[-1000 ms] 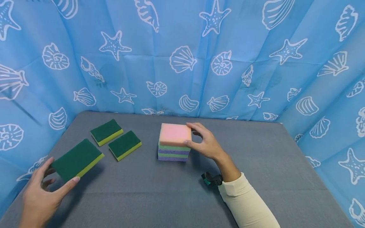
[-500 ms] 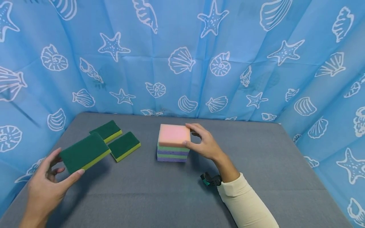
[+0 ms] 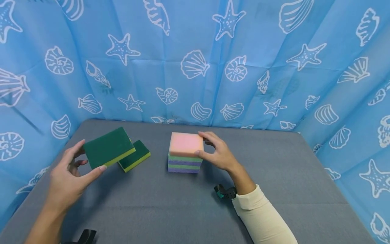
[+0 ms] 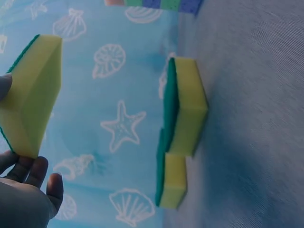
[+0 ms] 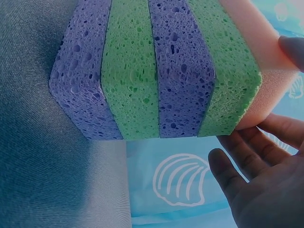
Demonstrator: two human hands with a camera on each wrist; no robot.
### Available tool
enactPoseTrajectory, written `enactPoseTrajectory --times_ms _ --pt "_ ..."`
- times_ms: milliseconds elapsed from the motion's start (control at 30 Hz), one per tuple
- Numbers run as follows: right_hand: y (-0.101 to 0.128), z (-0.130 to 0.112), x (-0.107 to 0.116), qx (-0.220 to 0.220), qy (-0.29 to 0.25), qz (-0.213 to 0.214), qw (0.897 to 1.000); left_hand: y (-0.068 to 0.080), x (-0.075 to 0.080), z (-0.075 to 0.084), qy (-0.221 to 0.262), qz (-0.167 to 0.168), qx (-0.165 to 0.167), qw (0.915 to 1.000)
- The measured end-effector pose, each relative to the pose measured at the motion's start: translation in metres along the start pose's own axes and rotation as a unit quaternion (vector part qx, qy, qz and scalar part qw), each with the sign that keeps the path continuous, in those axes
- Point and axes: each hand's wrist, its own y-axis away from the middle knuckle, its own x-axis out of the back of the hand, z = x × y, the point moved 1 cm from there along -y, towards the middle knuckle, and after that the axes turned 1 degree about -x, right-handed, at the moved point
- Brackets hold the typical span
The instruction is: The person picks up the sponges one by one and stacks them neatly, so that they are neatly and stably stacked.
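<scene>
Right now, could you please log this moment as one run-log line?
left hand: holds green scouring sponge aloft | right hand: grips pink sponge atop stack | table: two green sponges

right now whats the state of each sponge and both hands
left hand: holds a green sponge off the table
two green sponges: flat on the table, apart from the hands
sponge stack: upright, five layers, pink sponge on top
right hand: grips the pink sponge's edge

No text, label, brand or number can be read anywhere (only shell and starfish shapes are printed on the blue curtain (image 3: 195, 61)).
</scene>
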Motion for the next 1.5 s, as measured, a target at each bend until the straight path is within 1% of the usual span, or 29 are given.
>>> enactPoseTrajectory --times_ms 200,467,600,700,833,1000,1267,1400,1500 --pt "-0.001 0.001 0.001 -0.001 -0.001 0.004 1.000 -0.018 -0.010 0.013 0.028 -0.020 -0.042 0.9985" --pt "-0.001 0.001 0.003 -0.007 0.004 0.007 1.000 -0.036 -0.025 0.033 0.049 -0.059 -0.069 0.9946" --pt "-0.001 0.002 0.004 -0.008 0.008 0.004 1.000 -0.044 -0.035 0.040 0.072 -0.079 -0.078 0.9911" --pt "-0.001 0.002 0.005 -0.007 0.010 0.003 1.000 -0.049 -0.044 0.048 0.096 -0.097 -0.088 0.9868" --pt "0.000 0.002 0.005 -0.006 0.011 0.004 1.000 -0.056 -0.055 0.057 0.116 -0.119 -0.100 0.9810" --pt "0.000 0.002 0.004 -0.005 0.010 0.000 1.000 -0.059 -0.067 0.062 0.129 -0.140 -0.112 0.9753" --pt "-0.001 0.001 0.002 0.002 -0.004 -0.006 1.000 -0.062 -0.080 0.066 0.133 -0.157 -0.126 0.9706" --pt "0.000 0.002 0.001 0.001 -0.005 -0.007 1.000 -0.064 -0.086 0.068 0.137 -0.164 -0.128 0.9685" --pt "0.000 0.002 0.001 0.000 -0.007 -0.007 1.000 -0.066 -0.090 0.068 0.133 -0.172 -0.122 0.9683"
